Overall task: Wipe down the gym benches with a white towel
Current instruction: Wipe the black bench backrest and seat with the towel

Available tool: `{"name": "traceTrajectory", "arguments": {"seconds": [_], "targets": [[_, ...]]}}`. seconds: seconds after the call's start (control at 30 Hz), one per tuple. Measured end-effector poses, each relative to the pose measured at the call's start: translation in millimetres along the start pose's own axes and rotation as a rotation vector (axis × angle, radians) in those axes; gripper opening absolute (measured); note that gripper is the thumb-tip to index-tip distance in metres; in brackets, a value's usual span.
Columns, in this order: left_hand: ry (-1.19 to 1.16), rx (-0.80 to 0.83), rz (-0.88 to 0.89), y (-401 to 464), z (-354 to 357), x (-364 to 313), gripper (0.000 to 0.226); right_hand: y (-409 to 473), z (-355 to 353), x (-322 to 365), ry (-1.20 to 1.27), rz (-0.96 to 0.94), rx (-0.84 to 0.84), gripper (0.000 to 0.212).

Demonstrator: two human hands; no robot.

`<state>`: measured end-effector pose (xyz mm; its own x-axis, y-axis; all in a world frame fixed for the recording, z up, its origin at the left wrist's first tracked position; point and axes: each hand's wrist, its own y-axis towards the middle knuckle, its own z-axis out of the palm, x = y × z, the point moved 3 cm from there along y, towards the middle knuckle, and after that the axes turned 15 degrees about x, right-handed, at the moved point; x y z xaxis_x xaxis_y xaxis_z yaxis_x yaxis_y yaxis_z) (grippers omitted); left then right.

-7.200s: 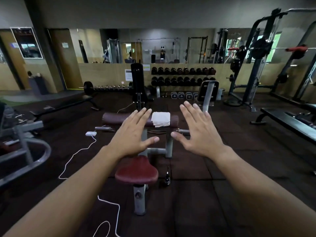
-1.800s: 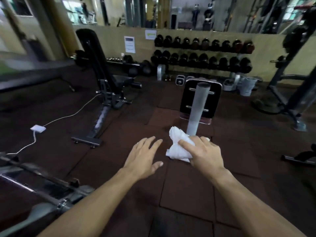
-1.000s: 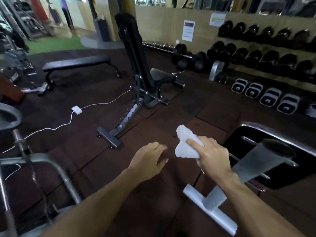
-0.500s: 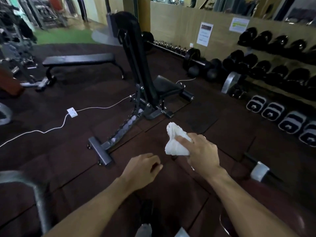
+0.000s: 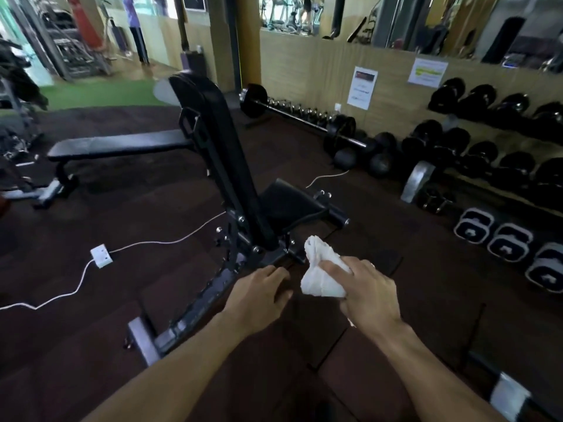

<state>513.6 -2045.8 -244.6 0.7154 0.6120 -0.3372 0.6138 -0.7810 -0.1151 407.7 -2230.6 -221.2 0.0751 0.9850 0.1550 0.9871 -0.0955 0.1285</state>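
The right hand (image 5: 365, 287) clenches a bunched white towel (image 5: 320, 272) in the air, just in front of the upright black bench (image 5: 222, 166). The left hand (image 5: 259, 293) hangs loosely curled, holding nothing. The towel looks soft and light (1 hand suffices); a flatter, palm-wide hold would probably wipe the padding better.

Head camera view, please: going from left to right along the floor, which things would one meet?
Flat bench → white socket box on its cable → incline bench → left hand → white towel held by the right hand → kettlebells.
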Motion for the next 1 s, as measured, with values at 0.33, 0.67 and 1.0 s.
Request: {"name": "traceTrajectory", "arguments": {"seconds": [0.33, 0.67, 1.0], "targets": [[0.048, 0.013, -0.123, 244.3, -27.8, 42.6, 0.053, 206.1, 30.3, -159.8, -0.013, -0.101, 0.005, 0.078], [0.146, -0.111, -0.309, 418.8, -85.5, 130.2, 0.065, 434.0, 50.1, -237.4, 0.022, -0.298, 0.006, 0.085], [0.388, -0.377, -0.654, 487.2, -197.2, 219.1, 0.078, 666.7, 48.4, -198.6, 0.15, -0.626, -0.14, 0.069]]}}
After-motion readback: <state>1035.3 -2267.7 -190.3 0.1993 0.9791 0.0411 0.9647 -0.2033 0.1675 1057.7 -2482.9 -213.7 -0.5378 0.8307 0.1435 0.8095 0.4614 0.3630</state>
